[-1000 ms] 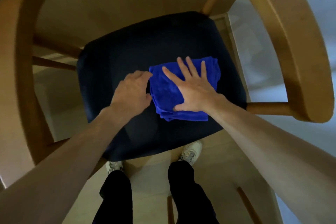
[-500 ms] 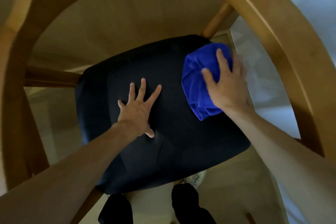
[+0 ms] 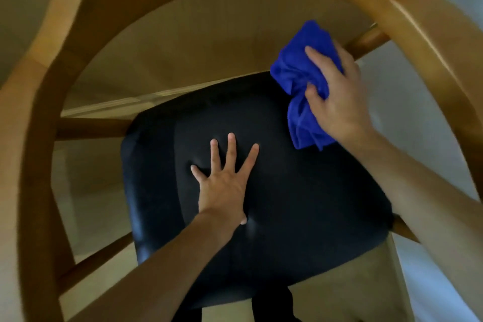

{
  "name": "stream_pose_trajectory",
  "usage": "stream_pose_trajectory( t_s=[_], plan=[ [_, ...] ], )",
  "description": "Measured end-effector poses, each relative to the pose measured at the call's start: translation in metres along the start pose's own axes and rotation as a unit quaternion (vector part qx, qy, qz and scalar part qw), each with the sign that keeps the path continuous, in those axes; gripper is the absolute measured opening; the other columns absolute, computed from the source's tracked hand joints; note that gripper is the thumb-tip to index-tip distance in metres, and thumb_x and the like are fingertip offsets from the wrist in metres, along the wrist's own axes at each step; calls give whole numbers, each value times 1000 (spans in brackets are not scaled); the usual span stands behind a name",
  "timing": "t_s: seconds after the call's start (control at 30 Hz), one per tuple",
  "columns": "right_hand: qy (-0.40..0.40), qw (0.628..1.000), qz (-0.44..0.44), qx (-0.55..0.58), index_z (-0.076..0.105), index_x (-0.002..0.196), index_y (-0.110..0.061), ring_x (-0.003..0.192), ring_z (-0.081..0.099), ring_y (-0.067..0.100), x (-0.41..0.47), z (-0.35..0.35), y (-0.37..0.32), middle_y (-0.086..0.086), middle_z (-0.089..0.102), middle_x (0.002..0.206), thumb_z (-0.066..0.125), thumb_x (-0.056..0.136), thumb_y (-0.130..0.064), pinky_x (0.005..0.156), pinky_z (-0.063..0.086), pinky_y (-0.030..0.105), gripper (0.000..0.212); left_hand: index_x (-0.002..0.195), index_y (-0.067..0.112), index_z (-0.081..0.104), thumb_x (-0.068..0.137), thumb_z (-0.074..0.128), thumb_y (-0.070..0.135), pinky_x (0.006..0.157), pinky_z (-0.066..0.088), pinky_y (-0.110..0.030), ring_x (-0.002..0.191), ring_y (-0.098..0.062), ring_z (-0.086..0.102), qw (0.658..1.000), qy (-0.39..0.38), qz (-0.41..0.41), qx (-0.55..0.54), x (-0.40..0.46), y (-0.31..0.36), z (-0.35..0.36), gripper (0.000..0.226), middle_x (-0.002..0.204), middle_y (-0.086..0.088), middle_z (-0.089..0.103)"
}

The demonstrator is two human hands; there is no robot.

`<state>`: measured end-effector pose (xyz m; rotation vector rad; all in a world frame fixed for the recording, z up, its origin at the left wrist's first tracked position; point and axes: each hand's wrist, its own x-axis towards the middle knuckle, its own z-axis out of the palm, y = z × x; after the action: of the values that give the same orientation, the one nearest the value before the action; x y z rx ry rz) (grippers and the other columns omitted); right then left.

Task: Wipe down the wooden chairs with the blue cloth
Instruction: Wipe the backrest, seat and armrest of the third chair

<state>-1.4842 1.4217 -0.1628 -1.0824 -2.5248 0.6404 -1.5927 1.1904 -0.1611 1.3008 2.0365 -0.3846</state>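
I look straight down on a wooden chair whose curved rail (image 3: 407,23) arcs around a dark padded seat (image 3: 300,204). My left hand (image 3: 224,185) lies flat on the middle of the seat with its fingers spread. My right hand (image 3: 337,94) grips the bunched blue cloth (image 3: 300,70) above the seat's far right corner, close under the rail and beside a wooden spindle (image 3: 366,42). Part of the cloth hangs below my right palm.
More wooden spindles join the seat to the rail at the left (image 3: 88,128) and lower left (image 3: 96,261). Pale floor (image 3: 407,117) shows on the right. My dark trouser legs (image 3: 271,303) stand at the seat's near edge.
My right hand bunched up the flat cloth and carried it from the seat's middle to the far right corner, up toward the rail. My left hand let go of the cloth and spread flat on the seat.
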Motion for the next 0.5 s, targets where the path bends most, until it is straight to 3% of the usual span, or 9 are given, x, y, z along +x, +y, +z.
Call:
stream_pose_trajectory(
  t_s=[0.07,0.13,0.23,0.3,0.4,0.5],
  plan=[
    [-93,988,36,-122,37,150,-29,141,30,36,17,17,-2,17,22,159,52,93,-57,116,29,45,66,137,41,-40,58,91,34,107,17,-74,140,-41,-31,1000,-5,1,-9,1,1,0,153,145,-6,-50],
    [-139,969,76,-189,36,149,-30,140,31,36,18,31,0,15,23,158,49,83,-76,113,32,48,82,138,39,-40,64,88,29,107,16,-74,139,-42,-31,1000,5,0,-12,3,1,2,148,144,-7,-50],
    [-51,981,80,-171,46,143,-27,131,42,34,13,43,0,12,39,150,51,89,-62,105,40,46,64,139,37,-40,70,84,26,106,18,-75,139,-44,-29,1000,18,8,-5,1,2,1,142,145,-10,-49],
    [-10,982,95,-163,51,138,-25,127,46,34,14,51,-3,11,47,144,51,92,-50,102,44,48,53,140,37,-37,69,84,35,106,21,-72,142,-43,-24,1000,7,26,-9,-1,-3,-4,140,149,-9,-43],
    [-9,982,104,-160,53,135,-22,122,47,35,14,55,-5,12,51,138,49,91,-44,101,41,50,48,143,44,-30,63,83,51,108,23,-69,147,-36,-9,998,52,9,-36,7,-41,-20,139,156,0,-28],
    [-16,982,111,-155,55,132,-21,115,49,37,23,50,-4,14,54,129,49,91,-41,99,41,48,46,142,46,-30,58,82,61,108,18,-70,145,-36,-20,995,38,-60,-65,12,-77,-32,141,153,3,-35]
  ],
)
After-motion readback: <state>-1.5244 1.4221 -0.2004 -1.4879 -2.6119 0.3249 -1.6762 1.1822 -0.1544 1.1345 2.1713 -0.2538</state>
